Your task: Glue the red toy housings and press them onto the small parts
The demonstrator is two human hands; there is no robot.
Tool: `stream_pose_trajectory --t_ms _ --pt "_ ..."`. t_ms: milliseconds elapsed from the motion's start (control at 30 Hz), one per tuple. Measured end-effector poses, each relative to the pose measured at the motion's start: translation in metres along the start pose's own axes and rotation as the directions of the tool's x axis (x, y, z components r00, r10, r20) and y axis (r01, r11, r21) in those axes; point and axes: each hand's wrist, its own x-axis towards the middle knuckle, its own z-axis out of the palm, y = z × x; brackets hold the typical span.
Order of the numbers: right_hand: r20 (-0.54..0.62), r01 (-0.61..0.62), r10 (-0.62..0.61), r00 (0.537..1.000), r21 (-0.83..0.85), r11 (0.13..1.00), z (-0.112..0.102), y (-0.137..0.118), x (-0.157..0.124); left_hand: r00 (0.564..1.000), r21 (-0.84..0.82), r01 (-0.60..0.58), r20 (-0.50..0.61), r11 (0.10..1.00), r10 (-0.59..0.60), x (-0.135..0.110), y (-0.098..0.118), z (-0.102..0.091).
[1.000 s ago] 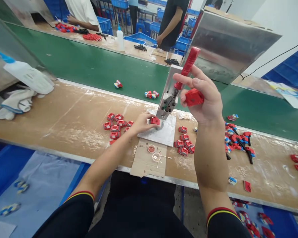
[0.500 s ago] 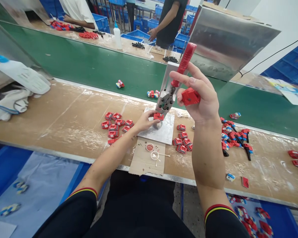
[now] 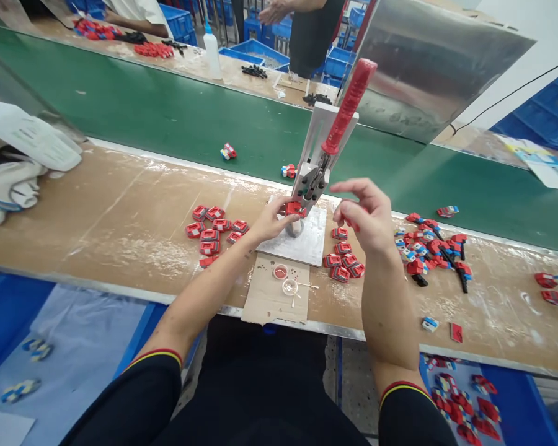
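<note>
Holding 1 red pc (image 3: 294,209), L fingers (image 3: 278,206), nr 1 press (image 3: 315,178), 2 cups (image 3: 280,271).

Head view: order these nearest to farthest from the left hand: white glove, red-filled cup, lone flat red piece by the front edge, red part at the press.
1. Red part: held in the left hand, at the press.
2. Red-filled cup: on the cardboard, toward the front edge.
3. Flat red piece: off to the right.
4. White glove: far left.
</note>
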Motion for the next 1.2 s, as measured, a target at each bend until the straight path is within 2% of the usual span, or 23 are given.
stream_pose_trajectory --t_ms 67,133,200,233,367,500,700,967,1100,1133,1200 --pt "0.036 -0.094 0.107 0.994 -0.263 0.960 0.005 0.028 -0.005 1.000 -0.010 -0.003 0.000 1.000 0.003 0.000 -0.002 0.002" --pt "0.131 -0.119 0.221 0.966 -0.536 0.836 0.015 0.054 -0.004 1.000 -0.022 -0.009 -0.001 1.000 0.009 0.000 -0.006 0.004" --pt "0.220 -0.071 0.289 0.932 -0.671 0.738 0.029 0.074 -0.001 1.000 -0.031 -0.020 -0.006 0.999 0.020 0.001 -0.010 0.005" --pt "0.251 -0.050 0.306 0.918 -0.694 0.719 0.036 0.081 0.001 1.000 -0.033 -0.026 -0.009 0.999 0.025 0.001 -0.012 0.005" --pt "0.282 -0.030 0.330 0.901 -0.718 0.695 0.054 0.093 0.010 0.999 -0.037 -0.040 -0.009 0.998 0.040 0.004 -0.016 0.003" --pt "0.273 -0.022 0.334 0.902 -0.744 0.668 0.058 0.093 0.014 0.999 -0.040 -0.053 -0.010 0.998 0.053 0.007 -0.018 0.001" --pt "0.190 -0.056 0.319 0.928 -0.778 0.626 0.064 0.094 0.010 0.997 -0.047 -0.071 -0.014 0.996 0.070 0.008 -0.019 0.003" --pt "0.188 -0.069 0.318 0.929 -0.758 0.648 0.072 0.095 0.013 0.999 -0.056 -0.053 -0.010 0.997 0.053 0.008 -0.019 0.002" --pt "0.167 -0.091 0.308 0.937 -0.733 0.674 0.055 0.093 0.005 0.999 -0.076 -0.039 0.004 0.996 0.040 0.007 -0.020 0.003" --pt "0.134 -0.109 0.282 0.950 -0.703 0.702 0.047 0.091 0.002 0.999 -0.080 -0.034 0.007 0.996 0.035 0.006 -0.021 0.004" --pt "-0.009 -0.144 0.167 0.986 -0.553 0.821 0.026 0.082 -0.002 1.000 -0.085 -0.020 0.016 0.996 0.022 0.005 -0.024 0.005"
